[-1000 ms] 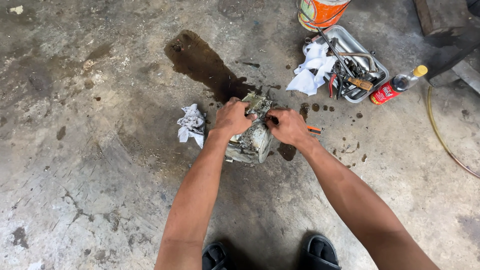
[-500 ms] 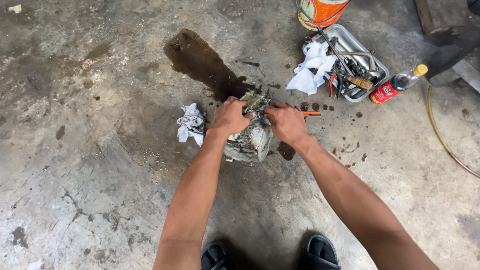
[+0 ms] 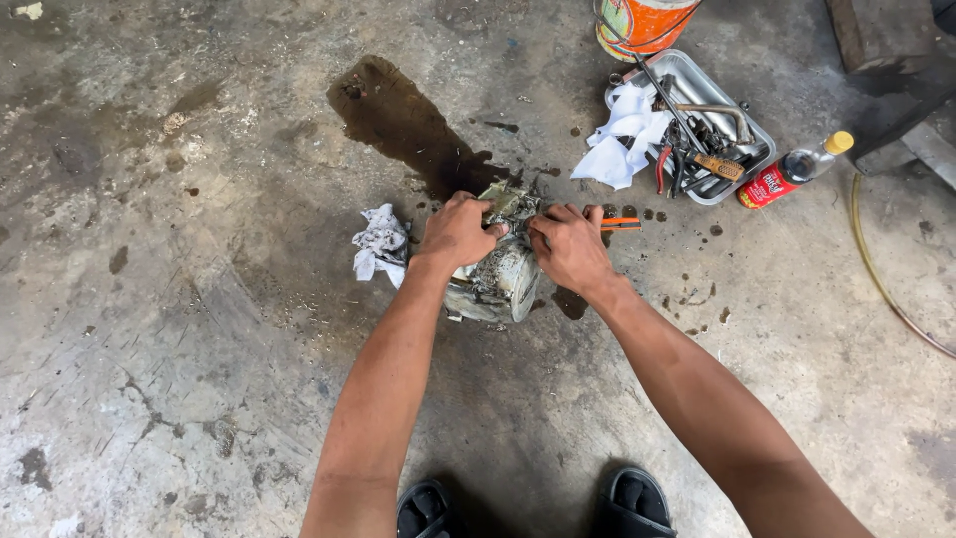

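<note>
A grimy grey metal engine part stands on the stained concrete floor in front of me. My left hand grips its upper left side, fingers curled over the top. On the part's upper right edge rests my right hand, fingers closed against it. A small orange-handled tool lies just beyond my right fingers; I cannot tell whether the hand holds it. A crumpled white rag lies on the floor left of my left hand.
A dark oil stain spreads behind the part. At the back right a metal tray holds tools and white rags, with an orange bucket behind and a bottle beside it. A hose runs on the right. My sandalled feet are below.
My right hand has slid from the part's right side up to its top edge, closer to my left hand. The part and my left hand have barely moved.
</note>
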